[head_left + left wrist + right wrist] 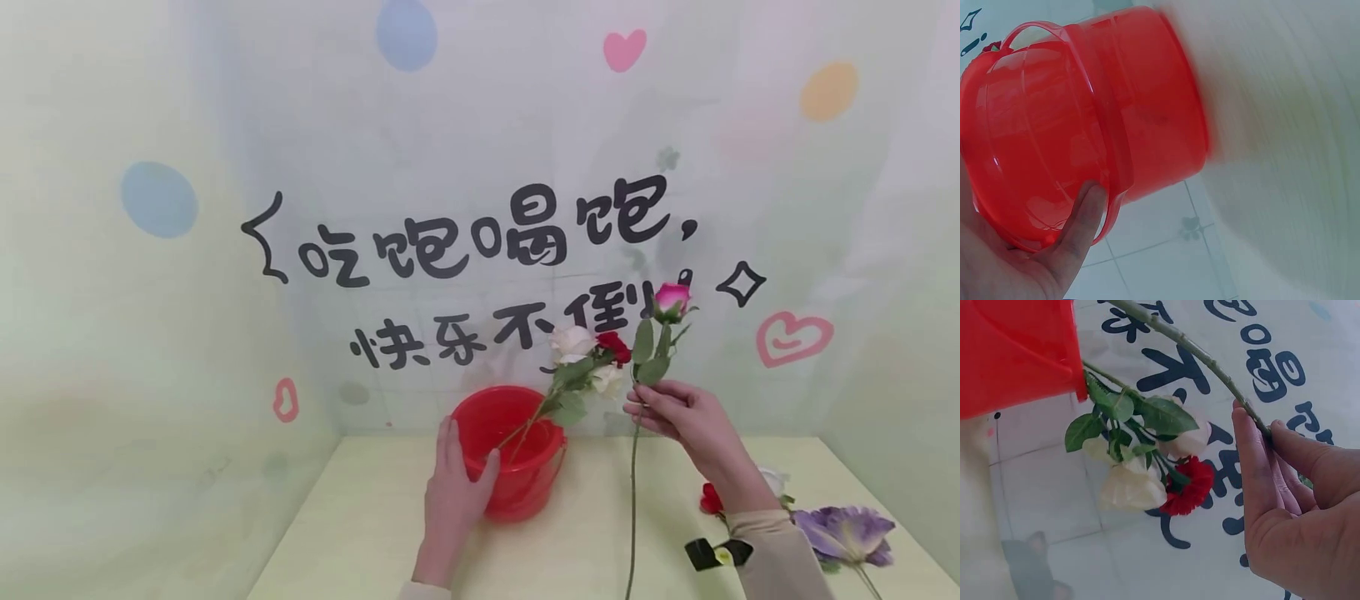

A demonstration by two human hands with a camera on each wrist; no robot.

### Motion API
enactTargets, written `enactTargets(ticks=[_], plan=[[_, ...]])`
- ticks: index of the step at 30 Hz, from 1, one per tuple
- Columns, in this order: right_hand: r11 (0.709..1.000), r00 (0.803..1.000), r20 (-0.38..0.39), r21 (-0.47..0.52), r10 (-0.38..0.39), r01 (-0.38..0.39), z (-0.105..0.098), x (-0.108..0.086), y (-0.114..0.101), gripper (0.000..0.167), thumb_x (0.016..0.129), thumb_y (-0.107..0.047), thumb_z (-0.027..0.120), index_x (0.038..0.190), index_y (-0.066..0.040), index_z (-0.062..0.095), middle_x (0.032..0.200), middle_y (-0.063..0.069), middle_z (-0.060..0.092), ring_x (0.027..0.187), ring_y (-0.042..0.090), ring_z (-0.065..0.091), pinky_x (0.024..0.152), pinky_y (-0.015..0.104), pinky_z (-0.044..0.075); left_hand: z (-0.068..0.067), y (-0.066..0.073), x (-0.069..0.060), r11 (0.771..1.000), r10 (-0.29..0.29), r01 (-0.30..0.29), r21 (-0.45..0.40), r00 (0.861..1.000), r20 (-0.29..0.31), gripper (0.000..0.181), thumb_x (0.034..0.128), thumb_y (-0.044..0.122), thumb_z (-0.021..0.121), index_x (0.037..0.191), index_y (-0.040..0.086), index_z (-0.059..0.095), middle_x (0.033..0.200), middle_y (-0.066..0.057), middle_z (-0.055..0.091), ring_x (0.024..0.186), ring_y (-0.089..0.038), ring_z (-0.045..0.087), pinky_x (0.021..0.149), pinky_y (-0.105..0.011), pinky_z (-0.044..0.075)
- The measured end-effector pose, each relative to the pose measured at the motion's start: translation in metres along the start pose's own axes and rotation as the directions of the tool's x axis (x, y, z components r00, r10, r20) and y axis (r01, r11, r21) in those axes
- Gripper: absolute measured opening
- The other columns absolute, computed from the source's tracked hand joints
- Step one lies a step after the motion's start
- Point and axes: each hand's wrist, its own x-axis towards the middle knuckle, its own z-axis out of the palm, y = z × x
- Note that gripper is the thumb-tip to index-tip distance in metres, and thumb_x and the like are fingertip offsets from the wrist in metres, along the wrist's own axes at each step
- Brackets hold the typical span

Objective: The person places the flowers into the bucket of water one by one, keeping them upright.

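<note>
A red plastic bucket (pixel 521 492) stands on the table, tilted slightly in the head view. My left hand (pixel 456 500) grips its near left side, the thumb (pixel 1085 215) lying against the outer wall below the rim. Out of the bucket, to the right, lean white roses (pixel 572 343) and a red carnation (pixel 1190 487) with green leaves. Right of these, my right hand (pixel 693 425) pinches the long green stem (pixel 1210 362) of a pink rose (pixel 672 300) just under its leaves. The rose is upright, its stem hanging down past the frame's lower edge.
On the table (pixel 360 533) at the right, partly behind the right forearm, lie a purple flower (pixel 847 533), a red flower (pixel 711 498) and a white one (pixel 772 481). A printed wall sheet (pixel 465 125) closes off the back and sides.
</note>
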Motion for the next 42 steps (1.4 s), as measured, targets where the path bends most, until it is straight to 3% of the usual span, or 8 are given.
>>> enactTargets(ticks=[9, 17, 26, 33, 37, 42], plan=[[0.994, 0.996, -0.024, 0.065, -0.081, 0.082, 0.022, 0.030, -0.023, 0.056, 0.107, -0.016, 0.064, 0.146, 0.019, 0.044, 0.110, 0.004, 0.079, 0.099, 0.012, 0.078, 0.091, 0.029, 0.060, 0.003, 0.002, -0.002, 1.000, 0.009, -0.009, 0.007, 1.000, 0.002, 0.103, 0.0878, 0.045, 0.082, 0.168, 0.015, 0.026, 0.167, -0.007, 0.036, 0.109, -0.035, 0.071, 0.082, -0.051, 0.065], [0.954, 0.981, -0.121, 0.240, -0.154, 0.180, 0.039, 0.057, -0.044, 0.029, 0.102, -0.015, 0.071, 0.125, 0.001, 0.065, 0.107, 0.006, 0.080, 0.098, 0.015, 0.078, 0.089, 0.026, 0.060, 0.004, 0.001, -0.002, 1.000, 0.011, -0.011, 0.008, 1.000, -0.001, 0.103, 0.0876, 0.046, 0.083, 0.168, 0.015, 0.026, 0.168, -0.006, 0.035, 0.114, -0.036, 0.069, 0.082, -0.052, 0.065], [0.890, 0.940, -0.274, 0.349, -0.201, 0.292, 0.058, 0.081, -0.052, 0.051, 0.099, -0.011, 0.073, 0.137, 0.016, 0.054, 0.105, 0.012, 0.080, 0.092, 0.017, 0.080, 0.086, 0.029, 0.060, 0.003, 0.001, -0.003, 1.000, 0.019, -0.019, 0.019, 1.000, -0.009, 0.100, 0.0905, 0.048, 0.079, 0.168, 0.014, 0.026, 0.168, -0.007, 0.035, 0.098, -0.032, 0.073, 0.081, -0.049, 0.065], [0.837, 0.891, -0.396, 0.392, -0.221, 0.382, 0.068, 0.094, -0.048, 0.039, 0.096, -0.011, 0.077, 0.127, 0.010, 0.066, 0.102, 0.014, 0.079, 0.090, 0.020, 0.080, 0.084, 0.030, 0.062, 0.001, 0.003, -0.002, 1.000, 0.023, -0.022, 0.013, 1.000, -0.021, 0.098, 0.0911, 0.047, 0.079, 0.168, 0.013, 0.027, 0.167, -0.008, 0.036, 0.099, -0.033, 0.073, 0.081, -0.050, 0.065], [0.850, 0.884, -0.412, 0.364, -0.221, 0.382, 0.073, 0.098, -0.036, 0.042, 0.096, -0.012, 0.077, 0.128, 0.013, 0.064, 0.098, 0.012, 0.080, 0.085, 0.017, 0.079, 0.082, 0.029, 0.062, 0.000, 0.003, -0.002, 1.000, 0.019, -0.019, 0.010, 1.000, -0.017, 0.099, 0.0906, 0.046, 0.079, 0.168, 0.014, 0.026, 0.167, -0.007, 0.036, 0.106, -0.035, 0.072, 0.082, -0.050, 0.065], [0.903, 0.895, -0.380, 0.254, -0.236, 0.346, 0.084, 0.101, -0.014, 0.043, 0.099, -0.012, 0.075, 0.130, 0.015, 0.061, 0.098, 0.009, 0.080, 0.086, 0.015, 0.079, 0.083, 0.029, 0.063, -0.002, 0.004, -0.002, 1.000, 0.012, -0.012, 0.001, 1.000, -0.014, 0.102, 0.0882, 0.044, 0.082, 0.168, 0.014, 0.026, 0.166, -0.007, 0.038, 0.106, -0.034, 0.072, 0.081, -0.050, 0.065]])
